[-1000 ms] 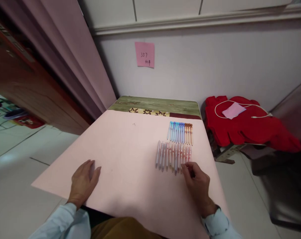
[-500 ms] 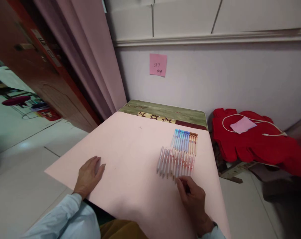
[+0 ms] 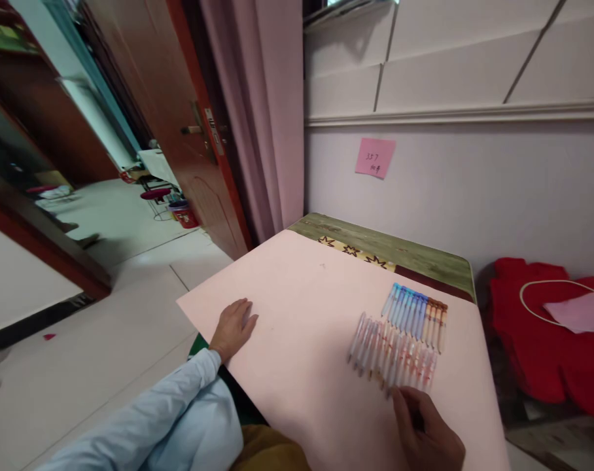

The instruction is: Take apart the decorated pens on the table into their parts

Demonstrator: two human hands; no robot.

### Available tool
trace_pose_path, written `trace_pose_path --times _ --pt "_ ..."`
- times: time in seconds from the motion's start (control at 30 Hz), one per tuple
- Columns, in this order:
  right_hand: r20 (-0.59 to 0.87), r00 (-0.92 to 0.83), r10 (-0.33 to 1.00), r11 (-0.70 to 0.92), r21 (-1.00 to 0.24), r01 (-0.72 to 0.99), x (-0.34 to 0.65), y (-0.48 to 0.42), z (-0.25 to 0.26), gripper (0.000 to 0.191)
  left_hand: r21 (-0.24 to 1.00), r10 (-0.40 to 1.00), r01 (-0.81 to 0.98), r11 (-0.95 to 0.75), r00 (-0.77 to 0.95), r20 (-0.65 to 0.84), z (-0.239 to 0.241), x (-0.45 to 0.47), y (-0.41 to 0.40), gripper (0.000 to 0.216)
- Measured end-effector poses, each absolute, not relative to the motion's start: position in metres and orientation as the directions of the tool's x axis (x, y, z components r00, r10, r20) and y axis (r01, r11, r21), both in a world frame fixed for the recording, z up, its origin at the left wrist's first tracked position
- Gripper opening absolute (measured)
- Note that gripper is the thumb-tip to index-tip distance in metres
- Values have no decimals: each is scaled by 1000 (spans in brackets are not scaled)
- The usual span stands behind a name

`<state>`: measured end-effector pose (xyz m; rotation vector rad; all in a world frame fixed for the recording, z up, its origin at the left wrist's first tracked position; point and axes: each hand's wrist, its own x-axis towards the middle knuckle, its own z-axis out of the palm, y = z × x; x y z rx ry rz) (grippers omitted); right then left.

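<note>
My left hand (image 3: 235,330) lies open on the left side of the pale pink tabletop sheet (image 3: 277,373), holding nothing. On the right side, my right hand (image 3: 422,418) is closed in a pinch at the lower end of a pen in the lower row. These pens (image 3: 375,350) have clear or greyish barrels with reddish patterns and lie side by side. Just above them is another row, made of blue pens (image 3: 405,311) on the left and several brown-topped, cream pens (image 3: 435,327) on the right. The pinched pen's tip is partly hidden by my fingers.
A green wood-patterned strip (image 3: 356,232) shows along the table's far edge. To the right, a red cloth (image 3: 523,327) carries a white cable and a pink paper (image 3: 579,311). A pink note (image 3: 375,158) sticks to the wall. Left stand a curtain (image 3: 258,111) and an open door (image 3: 150,98).
The view has swung left, so the table and pens appear further right and more of the doorway shows. Both hands keep about the same places on the table.
</note>
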<state>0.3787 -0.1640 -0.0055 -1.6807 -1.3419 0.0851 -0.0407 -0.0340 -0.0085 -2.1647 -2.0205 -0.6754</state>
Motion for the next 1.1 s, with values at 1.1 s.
trace_pose_path --times 1.1 --pt "474 551 687 -164 -637 753 268 -184 37 29 557 900 714 -424 263 349 21 34 151 21"
